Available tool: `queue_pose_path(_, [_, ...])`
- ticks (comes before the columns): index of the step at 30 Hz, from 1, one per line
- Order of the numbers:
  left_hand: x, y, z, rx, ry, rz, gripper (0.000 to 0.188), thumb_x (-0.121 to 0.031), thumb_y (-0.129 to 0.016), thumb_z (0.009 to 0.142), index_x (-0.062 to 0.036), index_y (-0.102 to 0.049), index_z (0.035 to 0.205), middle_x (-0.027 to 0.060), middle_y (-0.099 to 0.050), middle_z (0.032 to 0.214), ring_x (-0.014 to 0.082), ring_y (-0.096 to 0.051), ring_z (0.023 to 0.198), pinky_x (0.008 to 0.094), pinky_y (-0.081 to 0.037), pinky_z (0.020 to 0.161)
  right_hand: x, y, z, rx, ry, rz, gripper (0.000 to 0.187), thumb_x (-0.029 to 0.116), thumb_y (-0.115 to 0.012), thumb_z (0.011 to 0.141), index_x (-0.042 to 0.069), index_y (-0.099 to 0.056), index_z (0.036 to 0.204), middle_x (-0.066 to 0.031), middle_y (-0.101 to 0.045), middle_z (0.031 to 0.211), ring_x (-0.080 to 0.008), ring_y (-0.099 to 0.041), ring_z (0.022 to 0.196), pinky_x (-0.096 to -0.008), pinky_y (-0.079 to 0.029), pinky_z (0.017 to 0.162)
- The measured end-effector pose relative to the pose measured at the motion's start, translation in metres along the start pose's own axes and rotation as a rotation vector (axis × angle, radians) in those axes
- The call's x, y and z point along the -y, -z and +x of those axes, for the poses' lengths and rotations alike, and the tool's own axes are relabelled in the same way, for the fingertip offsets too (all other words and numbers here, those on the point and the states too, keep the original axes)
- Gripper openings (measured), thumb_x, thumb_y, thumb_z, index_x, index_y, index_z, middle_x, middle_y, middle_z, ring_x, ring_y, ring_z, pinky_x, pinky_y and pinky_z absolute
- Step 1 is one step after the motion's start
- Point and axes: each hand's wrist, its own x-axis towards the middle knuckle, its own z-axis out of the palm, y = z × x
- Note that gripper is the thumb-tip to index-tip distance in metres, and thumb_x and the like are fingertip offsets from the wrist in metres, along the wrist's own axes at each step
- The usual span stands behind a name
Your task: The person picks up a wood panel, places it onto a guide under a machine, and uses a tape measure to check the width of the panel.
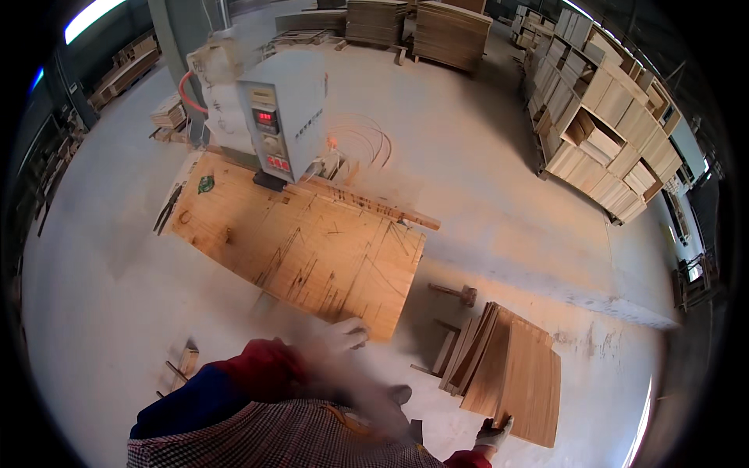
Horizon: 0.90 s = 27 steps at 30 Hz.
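Observation:
My left hand (346, 334), in a light glove, rests at the near edge of a scratched plywood worktable (296, 242); motion blur hides whether its fingers grip anything. My right hand (495, 433), also gloved, is down at the lower right and closes on the near edge of a thin wooden board, the top one of a leaning stack of boards (511, 366) on the floor. My red and blue sleeve and checked shirt fill the lower middle.
A grey machine box (281, 117) with red displays stands at the table's far end. A mallet (456, 293) lies on the concrete floor. Stacked wooden crates (608, 132) line the right, and board piles (449, 31) sit at the back.

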Motion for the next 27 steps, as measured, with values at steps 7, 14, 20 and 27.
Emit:
queue_pose_path(7, [-0.05, 0.076, -0.039, 0.211, 0.211, -0.104, 0.036, -0.019, -0.053, 0.085, -0.0054, -0.042, 0.117, 0.0058, -0.049, 0.102, 0.015, -0.053, 0.089, 0.0304, -0.047, 0.077, -0.009, -0.021, -0.2, 0.473, -0.086, -0.168, 0.029, 0.043, -0.051, 0.085, 0.017, -0.054, 0.098, -0.0036, -0.05, 0.063, -0.0142, -0.045, 0.049, -0.024, -0.039, 0.048])
queue_pose_path(14, [-0.053, 0.126, -0.076, 0.299, 0.088, -0.571, 0.053, -0.026, -0.058, 0.085, -0.0079, -0.032, 0.128, 0.0073, -0.043, 0.12, 0.0209, -0.046, 0.109, 0.0336, -0.042, 0.091, -0.071, -0.051, -0.274, 0.388, 0.095, -0.504, 0.045, 0.044, -0.059, 0.078, 0.005, -0.05, 0.099, -0.0125, -0.058, 0.074, -0.0211, -0.056, 0.049, -0.026, -0.043, 0.04])
queue_pose_path(20, [-0.029, 0.155, -0.148, -0.224, 0.054, -0.891, 0.043, -0.017, -0.057, 0.084, -0.0092, -0.038, 0.123, 0.0068, -0.052, 0.114, 0.0224, -0.054, 0.101, 0.0394, -0.043, 0.091, -0.127, -0.1, -0.269, 0.789, -0.15, -0.521, 0.047, 0.03, -0.063, 0.079, 0.004, -0.045, 0.114, -0.0132, -0.058, 0.095, -0.0263, -0.062, 0.072, -0.0347, -0.053, 0.053])
queue_pose_path(27, [0.012, 0.209, -0.222, -0.553, 0.053, -0.864, 0.044, -0.012, -0.057, 0.082, -0.0092, -0.039, 0.123, 0.0071, -0.054, 0.11, 0.0234, -0.053, 0.101, 0.0394, -0.042, 0.089, -0.226, -0.158, -0.276, 0.761, -0.299, -0.668, 0.047, 0.028, -0.066, 0.078, 0.007, -0.047, 0.115, -0.0055, -0.058, 0.101, -0.0194, -0.06, 0.081, -0.0314, -0.052, 0.059])
